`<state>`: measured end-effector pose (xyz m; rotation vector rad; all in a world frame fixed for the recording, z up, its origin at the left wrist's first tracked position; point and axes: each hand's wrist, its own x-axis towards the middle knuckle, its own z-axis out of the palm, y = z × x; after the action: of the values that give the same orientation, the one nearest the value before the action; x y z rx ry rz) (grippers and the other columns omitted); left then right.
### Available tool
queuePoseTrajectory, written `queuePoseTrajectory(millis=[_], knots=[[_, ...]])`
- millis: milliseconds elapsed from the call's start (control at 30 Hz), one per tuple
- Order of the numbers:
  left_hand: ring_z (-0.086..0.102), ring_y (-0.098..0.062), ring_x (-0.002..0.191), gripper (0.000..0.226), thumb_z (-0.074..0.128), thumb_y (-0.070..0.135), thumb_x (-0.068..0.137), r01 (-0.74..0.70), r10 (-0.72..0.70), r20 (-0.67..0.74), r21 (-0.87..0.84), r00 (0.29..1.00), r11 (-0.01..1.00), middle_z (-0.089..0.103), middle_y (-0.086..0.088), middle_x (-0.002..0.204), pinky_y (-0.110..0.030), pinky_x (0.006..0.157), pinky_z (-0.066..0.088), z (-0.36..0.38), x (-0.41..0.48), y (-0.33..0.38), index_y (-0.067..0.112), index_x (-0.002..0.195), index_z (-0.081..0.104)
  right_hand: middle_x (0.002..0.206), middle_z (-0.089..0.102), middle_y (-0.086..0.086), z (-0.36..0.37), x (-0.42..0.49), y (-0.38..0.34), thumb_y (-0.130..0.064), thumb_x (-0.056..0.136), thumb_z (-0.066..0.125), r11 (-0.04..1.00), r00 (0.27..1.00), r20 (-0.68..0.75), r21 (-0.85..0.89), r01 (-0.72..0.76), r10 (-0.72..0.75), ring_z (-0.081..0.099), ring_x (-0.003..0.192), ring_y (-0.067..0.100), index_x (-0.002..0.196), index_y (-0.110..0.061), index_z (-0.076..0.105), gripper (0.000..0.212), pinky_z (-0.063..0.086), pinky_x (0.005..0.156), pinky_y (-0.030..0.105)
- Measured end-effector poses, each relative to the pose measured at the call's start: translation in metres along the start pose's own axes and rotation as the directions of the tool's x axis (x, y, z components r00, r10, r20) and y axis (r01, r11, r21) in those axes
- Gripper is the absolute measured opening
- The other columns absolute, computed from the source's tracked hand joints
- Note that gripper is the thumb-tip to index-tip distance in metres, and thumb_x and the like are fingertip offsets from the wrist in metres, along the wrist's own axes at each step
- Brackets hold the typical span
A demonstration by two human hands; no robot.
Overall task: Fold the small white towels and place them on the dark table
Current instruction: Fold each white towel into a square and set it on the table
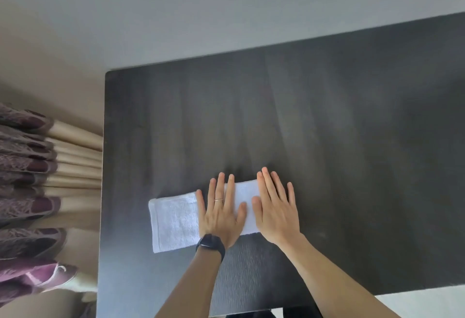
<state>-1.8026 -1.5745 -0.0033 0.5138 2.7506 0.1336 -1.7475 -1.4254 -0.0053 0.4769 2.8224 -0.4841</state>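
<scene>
A small white towel (pixel 173 219), folded into a long strip, lies flat on the dark table (pixel 339 146) near its front left. My left hand (pixel 221 212), with a ring and a black wrist watch, presses flat on the towel's middle with straight, spread fingers. Beside it my right hand (pixel 275 209) lies flat on the towel's right end, fingers straight, covering that end. The towel's left part shows uncovered.
Beige and purple curtains (pixel 37 179) hang past the table's left edge. A pale wall runs behind the table's far edge. The dark tabletop stretches wide to the right and beyond the hands.
</scene>
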Motion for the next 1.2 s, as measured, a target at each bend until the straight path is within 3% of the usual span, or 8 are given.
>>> queuePoseTrajectory(millis=[133,267,367,533,700,833,1000,1200], knots=[[0.032,-0.03,0.145,0.069,0.034,0.053,0.093,0.054,-0.056,0.052,0.047,0.997,0.997,0.029,-0.008,0.16,-0.057,0.115,0.017,-0.018,-0.005,0.011,0.023,0.155,0.028,0.165,-0.004,-0.006,-0.039,-0.007,0.003,-0.036,0.102,0.03,0.99,0.997,0.079,0.143,-0.011,0.0,0.013,0.151,0.015,0.158,-0.02,0.007,0.062,0.026,0.119,0.043],[0.019,-0.032,0.149,0.062,0.026,0.049,0.097,0.061,-0.068,0.092,0.072,0.993,0.996,0.016,-0.008,0.164,-0.061,0.117,0.016,-0.056,-0.02,0.04,0.031,0.156,0.019,0.159,0.03,-0.008,-0.091,-0.056,0.045,-0.034,0.099,0.048,0.933,0.988,-0.003,0.328,-0.146,0.156,0.031,0.143,0.013,0.151,-0.025,0.036,0.054,0.034,0.113,0.03],[0.001,-0.027,0.151,0.066,0.034,0.046,0.099,-0.045,0.034,0.129,0.08,0.991,0.996,0.005,-0.002,0.165,-0.056,0.119,0.005,-0.08,-0.036,0.089,0.035,0.157,0.003,0.142,0.053,-0.011,-0.123,-0.109,0.1,-0.031,0.097,0.053,0.879,0.962,-0.079,0.432,-0.202,0.26,0.04,0.134,0.009,0.139,-0.026,0.053,0.042,0.038,0.11,0.028],[0.004,-0.023,0.151,0.063,0.04,0.048,0.097,-0.35,0.349,0.093,-0.008,0.933,0.937,0.015,0.002,0.164,-0.052,0.12,0.006,-0.108,-0.077,0.238,0.037,0.155,0.017,0.137,0.056,-0.008,-0.182,-0.229,0.213,-0.03,0.098,0.053,0.814,0.836,-0.248,0.475,-0.335,0.489,0.041,0.132,0.011,0.13,-0.026,0.062,0.034,0.033,0.109,0.026],[0.0,-0.02,0.151,0.06,0.036,0.056,0.097,-0.712,0.714,-0.001,-0.074,0.7,0.698,0.011,0.007,0.164,-0.05,0.121,0.003,-0.128,-0.168,0.438,0.043,0.153,0.019,0.138,0.057,-0.003,-0.246,-0.383,0.335,-0.033,0.1,0.049,0.761,0.592,-0.481,0.466,-0.452,0.646,0.042,0.133,0.017,0.13,-0.023,0.063,0.034,0.029,0.112,0.029],[0.001,-0.02,0.151,0.058,0.038,0.057,0.097,-0.893,0.887,-0.107,-0.052,0.45,0.447,0.011,0.007,0.164,-0.05,0.122,0.003,-0.14,-0.264,0.594,0.044,0.152,0.023,0.139,0.057,-0.003,-0.295,-0.516,0.415,-0.043,0.101,0.044,0.701,0.298,-0.667,0.483,-0.525,0.683,0.042,0.132,0.023,0.128,-0.027,0.065,0.037,0.038,0.11,0.041],[0.004,-0.018,0.15,0.056,0.044,0.055,0.096,-0.988,0.968,-0.203,-0.077,0.149,0.136,0.013,0.007,0.164,-0.048,0.121,0.005,-0.157,-0.389,0.748,0.047,0.149,0.028,0.142,0.053,-0.005,-0.35,-0.665,0.478,-0.047,0.099,0.042,0.598,0.015,-0.752,0.512,-0.617,0.659,0.037,0.134,0.023,0.131,-0.032,0.06,0.04,0.041,0.107,0.044],[0.011,-0.017,0.149,0.06,0.033,0.062,0.092,-0.989,0.959,-0.265,-0.078,-0.102,-0.126,0.02,0.007,0.162,-0.049,0.12,0.012,-0.157,-0.499,0.884,0.046,0.149,0.03,0.145,0.05,-0.007,-0.39,-0.792,0.545,-0.043,0.099,0.046,0.516,-0.166,-0.778,0.543,-0.663,0.606,0.034,0.136,0.02,0.132,-0.034,0.058,0.037,0.042,0.105,0.04]])
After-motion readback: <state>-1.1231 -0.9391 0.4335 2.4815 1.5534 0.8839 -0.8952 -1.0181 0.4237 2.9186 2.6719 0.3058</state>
